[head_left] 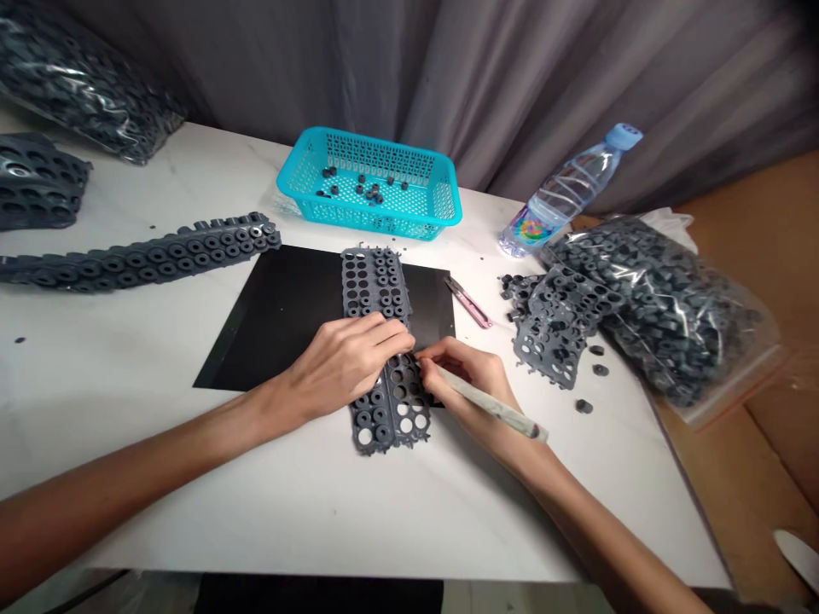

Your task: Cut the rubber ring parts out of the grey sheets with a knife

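Note:
A dark grey moulded rubber sheet (377, 281) with rows of round holes and small ring-shaped parts lies partly on a black mat (275, 320). My left hand (355, 354) rests across the middle of the sheet, its fingers bent together and gripping it. In my right hand (467, 375) is a pen-shaped tool (502, 409) with a pale, mottled handle, pinched close to the sheet's right edge. Fingers hide the tool's tip. Several holes at the sheet's near end are bare, while rings still sit in others.
Behind the mat stands a turquoise basket (371, 223) with several small rings inside. A pink cutter (470, 303) lies right of the mat. Farther right are a punched sheet scrap (556, 333), a full plastic bag (678, 315) and a water bottle (569, 192). Another rubber strip (147, 256) lies left.

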The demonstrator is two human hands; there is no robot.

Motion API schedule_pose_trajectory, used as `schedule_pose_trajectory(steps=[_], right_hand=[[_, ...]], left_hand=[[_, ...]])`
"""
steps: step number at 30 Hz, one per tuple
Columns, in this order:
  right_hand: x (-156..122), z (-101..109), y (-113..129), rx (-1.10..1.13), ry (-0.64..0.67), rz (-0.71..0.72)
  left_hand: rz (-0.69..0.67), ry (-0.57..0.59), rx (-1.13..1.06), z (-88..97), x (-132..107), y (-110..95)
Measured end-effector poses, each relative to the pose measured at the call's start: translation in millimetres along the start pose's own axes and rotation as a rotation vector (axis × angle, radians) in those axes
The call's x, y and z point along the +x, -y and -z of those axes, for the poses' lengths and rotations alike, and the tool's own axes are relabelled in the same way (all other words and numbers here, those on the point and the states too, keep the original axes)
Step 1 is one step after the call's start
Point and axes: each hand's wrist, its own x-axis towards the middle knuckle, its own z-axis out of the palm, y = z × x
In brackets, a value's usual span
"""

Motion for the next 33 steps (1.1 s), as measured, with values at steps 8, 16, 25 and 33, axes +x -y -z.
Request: schedule_pose_trajectory(steps=[8, 16, 25, 33], right_hand=[[1, -2, -16, 0.262, -0.021, -0.07], [2, -2, -14, 0.276, -0.034, -0.072], [3, -2, -14, 0.286, -0.037, -0.063], [1, -2, -6, 0.138, -0.037, -0.058]], left_hand=[[0.005, 0.033, -0.132, 0.8, 1, 6], [0.022, 0.064, -0.11, 1.1, -1, 5], [0.014, 0.052, -0.115, 1.1, -1, 6], [0.004, 0.037, -0.006, 2.3, 0, 2]])
